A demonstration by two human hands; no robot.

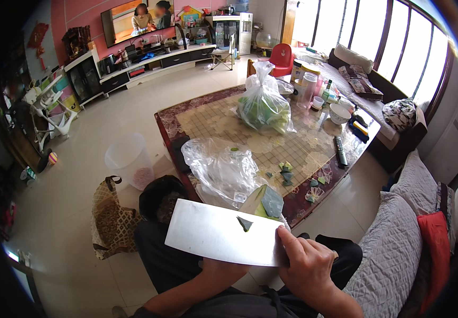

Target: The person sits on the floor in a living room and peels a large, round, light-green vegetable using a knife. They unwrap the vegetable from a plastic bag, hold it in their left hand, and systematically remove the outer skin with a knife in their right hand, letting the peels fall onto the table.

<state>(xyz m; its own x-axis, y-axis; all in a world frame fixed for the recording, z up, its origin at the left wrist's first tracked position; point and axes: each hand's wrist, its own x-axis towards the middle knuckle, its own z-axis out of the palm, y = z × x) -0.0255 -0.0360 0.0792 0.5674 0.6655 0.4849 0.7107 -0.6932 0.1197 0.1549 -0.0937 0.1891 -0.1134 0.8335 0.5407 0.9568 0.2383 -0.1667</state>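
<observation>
My right hand [308, 258] is closed round the handle end of a wide steel cleaver [217, 234], held flat above my lap. A dark green scrap of vegetable peel [245, 223] sticks to the blade. My left hand [223, 270] is mostly behind the cleaver's lower edge; its fingers are hidden, so its hold cannot be told. Just beyond the blade is a piece of vegetable [272, 202] with dark green skin and paler flesh, partly covered. Past it, a crumpled clear plastic bag [221, 167] lies at the table's near edge. Green scraps [287, 175] lie to its right.
On the patterned low table [205, 107] stand a knotted plastic bag of greens [262, 107], a bowl [339, 114], a remote control [340, 152] and jars. A translucent bin [127, 159], a patterned bag [112, 218] and a black container [161, 194] are at left; a quilted sofa [388, 242] is at right.
</observation>
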